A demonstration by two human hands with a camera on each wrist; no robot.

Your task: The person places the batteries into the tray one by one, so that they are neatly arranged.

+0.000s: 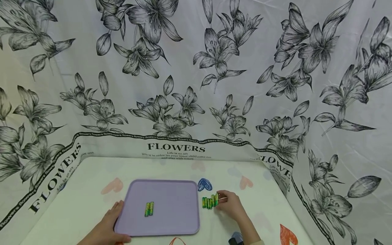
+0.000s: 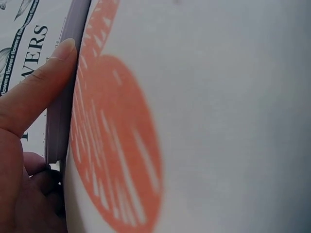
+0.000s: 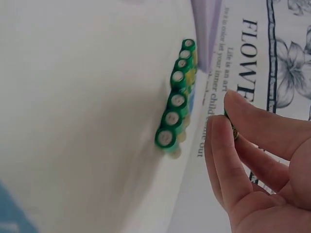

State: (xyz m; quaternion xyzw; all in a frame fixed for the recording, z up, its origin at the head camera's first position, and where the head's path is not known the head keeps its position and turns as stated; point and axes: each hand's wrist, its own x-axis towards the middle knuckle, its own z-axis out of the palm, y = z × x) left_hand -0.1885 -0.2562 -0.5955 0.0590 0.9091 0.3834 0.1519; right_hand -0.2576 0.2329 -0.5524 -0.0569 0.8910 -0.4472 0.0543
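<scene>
A purple tray (image 1: 171, 194) lies on the white table with two green-and-yellow batteries (image 1: 149, 209) side by side on it. My left hand (image 1: 114, 217) grips the tray's near left edge; in the left wrist view a finger (image 2: 39, 92) lies along the tray rim (image 2: 60, 121). Right of the tray stands a short row of several batteries (image 1: 209, 202), seen end-on as a row of batteries (image 3: 176, 102) in the right wrist view. My right hand (image 1: 225, 200) is at the row's right end, and its fingertips (image 3: 221, 126) pinch one battery (image 3: 234, 130), mostly hidden.
The tablecloth shows a blue heart (image 1: 204, 184) behind the row, a pink heart (image 1: 112, 186) at the left and an orange heart (image 1: 288, 234) at the near right. Floral cloth (image 1: 196, 85) walls in the back and both sides.
</scene>
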